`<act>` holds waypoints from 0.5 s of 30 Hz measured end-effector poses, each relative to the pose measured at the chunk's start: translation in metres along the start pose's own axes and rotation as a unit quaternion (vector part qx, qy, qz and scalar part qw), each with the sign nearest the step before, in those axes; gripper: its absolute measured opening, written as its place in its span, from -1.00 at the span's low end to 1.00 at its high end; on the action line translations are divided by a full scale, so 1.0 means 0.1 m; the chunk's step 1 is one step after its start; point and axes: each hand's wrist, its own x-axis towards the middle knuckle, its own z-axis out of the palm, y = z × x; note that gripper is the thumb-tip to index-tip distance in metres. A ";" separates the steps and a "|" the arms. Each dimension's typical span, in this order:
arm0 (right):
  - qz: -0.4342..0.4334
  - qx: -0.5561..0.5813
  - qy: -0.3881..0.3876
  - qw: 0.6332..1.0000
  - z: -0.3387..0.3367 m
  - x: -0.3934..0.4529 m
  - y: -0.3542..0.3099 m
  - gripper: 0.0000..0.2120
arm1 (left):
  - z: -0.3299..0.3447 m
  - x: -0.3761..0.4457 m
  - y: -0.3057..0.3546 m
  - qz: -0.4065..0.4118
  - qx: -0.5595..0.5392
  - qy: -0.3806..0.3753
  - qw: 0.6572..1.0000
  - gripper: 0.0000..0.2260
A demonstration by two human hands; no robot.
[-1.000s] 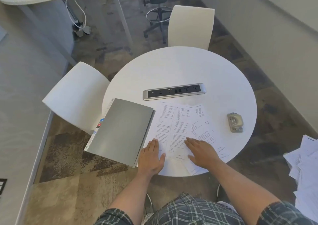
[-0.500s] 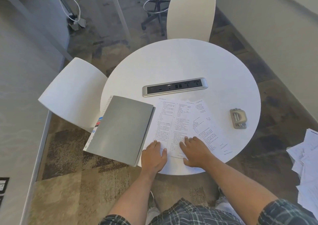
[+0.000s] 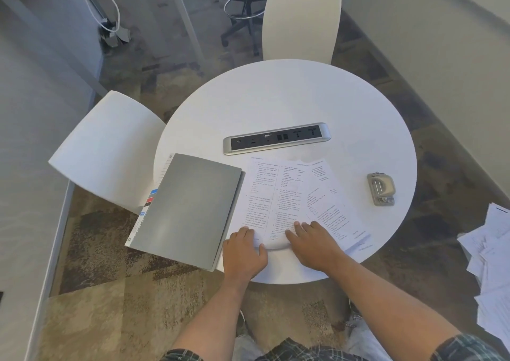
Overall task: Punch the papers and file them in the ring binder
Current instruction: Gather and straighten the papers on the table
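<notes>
Papers: fanned on the table, beside the shut binder
Left hand: flat, fingers straight, pressing near edge
Right hand: flat, likewise
Advice: square edges together before reaching for the punch

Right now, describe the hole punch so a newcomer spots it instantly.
On the round white table, look right of the printed papers, near the table's right edge. The hole punch sits alone there: small, silver-grey metal, unlike the flat grey binder at left.
</notes>
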 end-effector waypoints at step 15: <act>-0.020 0.078 0.032 0.996 0.19 0.05 0.19 -0.25 | 0.10 0.15 -0.13 0.140 0.137 0.070 0.978 -0.72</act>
